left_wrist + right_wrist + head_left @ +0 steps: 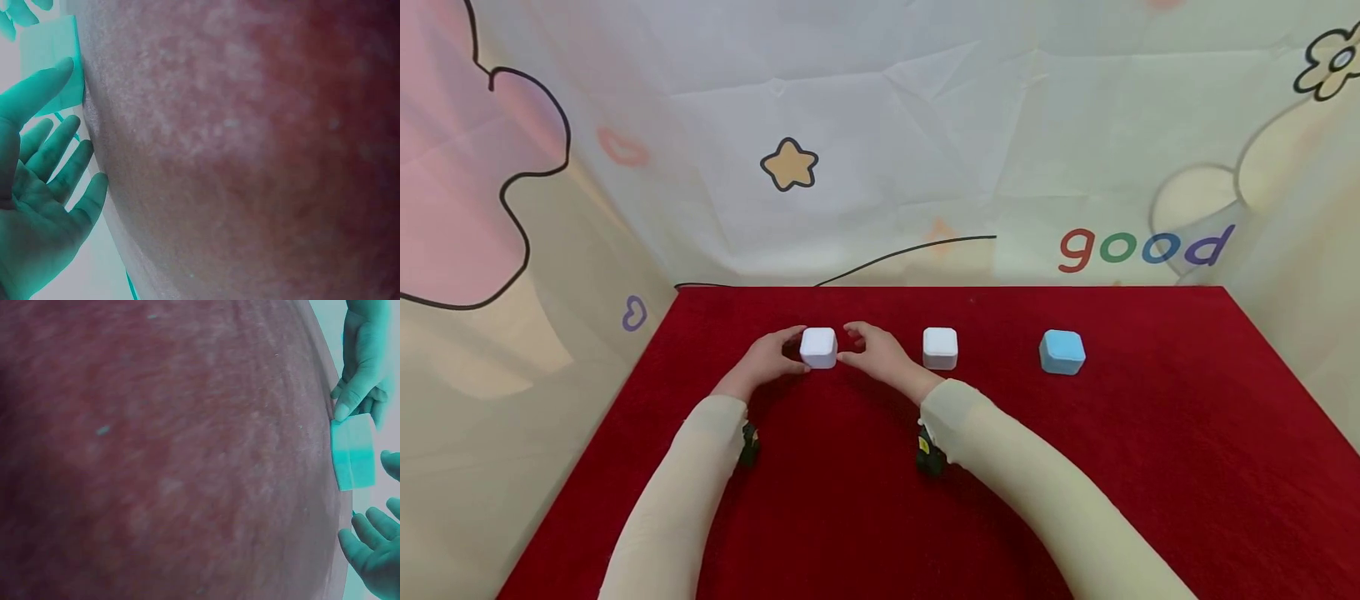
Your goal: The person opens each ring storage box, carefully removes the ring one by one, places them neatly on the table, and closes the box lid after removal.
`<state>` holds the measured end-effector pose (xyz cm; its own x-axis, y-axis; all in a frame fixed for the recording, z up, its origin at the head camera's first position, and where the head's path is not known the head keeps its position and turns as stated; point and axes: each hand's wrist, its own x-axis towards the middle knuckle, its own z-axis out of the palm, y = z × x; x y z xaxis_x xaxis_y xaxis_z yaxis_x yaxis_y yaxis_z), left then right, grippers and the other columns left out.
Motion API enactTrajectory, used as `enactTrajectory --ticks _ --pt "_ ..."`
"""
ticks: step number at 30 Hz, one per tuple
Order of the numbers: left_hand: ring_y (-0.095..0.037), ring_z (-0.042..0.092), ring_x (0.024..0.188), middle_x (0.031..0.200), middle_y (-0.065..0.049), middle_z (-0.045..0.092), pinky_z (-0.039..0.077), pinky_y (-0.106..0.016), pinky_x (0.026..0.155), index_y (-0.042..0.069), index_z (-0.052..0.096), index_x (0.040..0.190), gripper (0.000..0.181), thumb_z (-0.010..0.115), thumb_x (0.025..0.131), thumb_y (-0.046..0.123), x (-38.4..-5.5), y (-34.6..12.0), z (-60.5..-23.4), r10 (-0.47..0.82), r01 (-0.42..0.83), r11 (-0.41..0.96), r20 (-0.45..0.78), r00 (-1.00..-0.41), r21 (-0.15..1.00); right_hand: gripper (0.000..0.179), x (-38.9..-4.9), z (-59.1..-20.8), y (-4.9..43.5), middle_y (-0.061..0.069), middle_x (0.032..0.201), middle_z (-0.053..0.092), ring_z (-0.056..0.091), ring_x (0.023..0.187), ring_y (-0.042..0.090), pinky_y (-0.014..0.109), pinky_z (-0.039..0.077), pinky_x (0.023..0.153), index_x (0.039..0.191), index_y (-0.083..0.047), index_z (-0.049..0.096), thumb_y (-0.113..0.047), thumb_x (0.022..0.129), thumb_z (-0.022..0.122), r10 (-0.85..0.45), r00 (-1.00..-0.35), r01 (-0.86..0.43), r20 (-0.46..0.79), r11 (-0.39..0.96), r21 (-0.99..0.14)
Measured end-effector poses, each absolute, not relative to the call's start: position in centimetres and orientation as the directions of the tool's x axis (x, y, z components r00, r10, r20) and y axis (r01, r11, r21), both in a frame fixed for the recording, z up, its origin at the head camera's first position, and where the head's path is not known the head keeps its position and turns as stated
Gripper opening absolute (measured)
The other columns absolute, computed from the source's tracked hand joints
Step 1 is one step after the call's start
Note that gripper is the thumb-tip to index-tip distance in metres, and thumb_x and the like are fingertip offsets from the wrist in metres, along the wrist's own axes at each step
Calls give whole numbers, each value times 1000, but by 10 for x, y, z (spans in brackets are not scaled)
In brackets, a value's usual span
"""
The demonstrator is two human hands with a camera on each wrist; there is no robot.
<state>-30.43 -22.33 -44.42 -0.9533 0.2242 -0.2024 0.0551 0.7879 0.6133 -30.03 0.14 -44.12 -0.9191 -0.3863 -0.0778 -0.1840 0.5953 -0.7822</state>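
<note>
A small white box with rounded corners (818,347) sits on the red cloth between the two hands. My left hand (767,358) is at its left side, thumb at the near corner and fingers toward the far one. In the left wrist view the thumb overlaps the box (53,47), while the spread fingers lie beside it. To the right of the box, my right hand (880,354) stands with its fingers spread and slightly bent, nothing between them. The right wrist view shows the same box (353,453) between both hands.
A second white box (940,348) stands just beyond the right wrist. Farther right is a light blue box (1062,352). The red-covered table (835,500) ends at a printed curtain (880,158) behind and at the sides. Dark wrist devices show under both sleeves.
</note>
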Motion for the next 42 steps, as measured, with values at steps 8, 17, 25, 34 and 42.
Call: enactTrajectory --ticks 8,17,25,34,42 --pt "-40 46 142 155 -24 49 36 -59 122 4 41 156 70 73 93 12 -306 -225 -444 247 77 795 -205 -947 602 62 -303 -439 -9 15 154 53 53 140 32 44 49 115 152 -6 45 -19 97 70 -398 -912 -167 -99 581 -796" --pt "-39 48 140 153 -23 51 38 -57 120 6 45 154 67 73 93 11 -307 -227 -443 255 86 791 -199 -946 605 66 -309 -442 -18 16 156 50 51 142 33 43 47 117 154 -5 42 -17 96 71 -397 -912 -156 -104 568 -808" --pt "-39 51 137 150 -23 55 41 -56 119 4 48 152 65 73 93 11 -307 -228 -445 269 104 784 -184 -945 612 69 -309 -446 -27 18 156 50 52 142 32 43 45 118 155 -3 40 -16 95 72 -404 -907 -141 -118 555 -820" --pt "-39 49 141 151 -23 54 42 -55 118 3 48 152 66 74 92 11 -307 -230 -445 269 100 774 -181 -946 625 72 -306 -450 -35 17 158 48 49 144 31 44 41 121 157 -2 37 -17 95 73 -381 -919 -141 -105 563 -814" --pt "-39 49 141 152 -23 53 41 -55 119 4 47 152 66 73 92 13 -308 -227 -447 256 90 777 -182 -949 623 72 -306 -456 -35 14 162 44 45 147 30 45 40 123 159 -8 36 -18 97 71 -367 -925 -141 -99 573 -808"
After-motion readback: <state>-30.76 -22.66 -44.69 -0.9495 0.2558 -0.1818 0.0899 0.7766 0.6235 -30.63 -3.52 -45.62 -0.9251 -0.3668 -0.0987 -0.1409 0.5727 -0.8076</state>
